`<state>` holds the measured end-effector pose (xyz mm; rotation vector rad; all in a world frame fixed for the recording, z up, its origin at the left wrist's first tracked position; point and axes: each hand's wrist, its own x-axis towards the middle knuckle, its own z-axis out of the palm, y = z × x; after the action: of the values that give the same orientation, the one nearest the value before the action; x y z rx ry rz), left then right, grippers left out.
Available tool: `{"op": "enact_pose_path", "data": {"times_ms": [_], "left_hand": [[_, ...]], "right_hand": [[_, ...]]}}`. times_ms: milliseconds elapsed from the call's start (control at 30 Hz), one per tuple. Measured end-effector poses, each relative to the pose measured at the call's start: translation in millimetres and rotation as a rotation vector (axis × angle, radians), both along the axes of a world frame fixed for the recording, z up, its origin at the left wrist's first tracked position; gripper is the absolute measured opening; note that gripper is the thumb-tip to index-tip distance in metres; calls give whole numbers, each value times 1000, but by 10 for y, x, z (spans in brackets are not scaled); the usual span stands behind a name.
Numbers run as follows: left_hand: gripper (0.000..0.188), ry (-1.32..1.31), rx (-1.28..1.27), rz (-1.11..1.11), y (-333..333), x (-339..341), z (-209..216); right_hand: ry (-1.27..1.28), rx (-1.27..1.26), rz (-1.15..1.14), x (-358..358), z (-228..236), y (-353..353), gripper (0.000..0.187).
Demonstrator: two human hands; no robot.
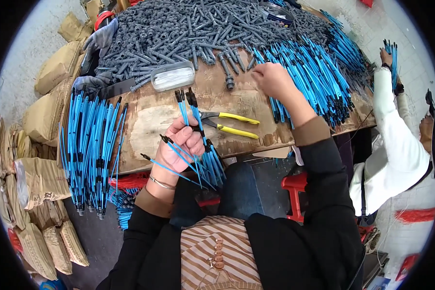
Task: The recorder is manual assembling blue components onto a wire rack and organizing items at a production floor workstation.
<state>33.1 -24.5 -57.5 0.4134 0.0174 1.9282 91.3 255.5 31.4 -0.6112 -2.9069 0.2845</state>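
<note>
My left hand (181, 145) is closed around several thin blue rods (215, 166) with black ends. Some stick up past the fingers, others hang down over my lap, and a few fan out to the left. Above the table my right hand (274, 79) has its fingers bent together, close to the left edge of a large blue rod heap (307, 79). Whatever those fingers pinch is too small or hidden to make out. Pliers with yellow handles (239, 128) lie between the hands, their jaws beside the left hand. A lone grey plastic bolt (226, 70) rests near the right hand.
A pile of grey plastic bolts (179, 34) covers the table's far side. A clear box (173, 76) holds white strips. Blue rods (89, 150) overhang the left edge. Brown paper sacks (48, 108) are stacked left. A person in white (391, 150) holds blue rods at right, near a red stool (295, 195).
</note>
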Motion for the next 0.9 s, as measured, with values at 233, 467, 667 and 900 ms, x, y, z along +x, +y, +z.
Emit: {"op": "enact_pose_path", "data": {"times_ms": [233, 467, 667, 900], "left_hand": [[17, 252, -167, 67, -127, 81, 67], [23, 223, -209, 131, -213, 68, 30], [25, 111, -192, 147, -223, -50, -153], [26, 98, -152, 191, -55, -31, -67]], "right_hand": [[-96, 476, -190, -276, -637, 573, 22], [28, 461, -198, -188, -579, 320, 22], [455, -377, 65, 295, 364, -316, 26], [230, -1209, 366, 836, 388, -992, 16]]}}
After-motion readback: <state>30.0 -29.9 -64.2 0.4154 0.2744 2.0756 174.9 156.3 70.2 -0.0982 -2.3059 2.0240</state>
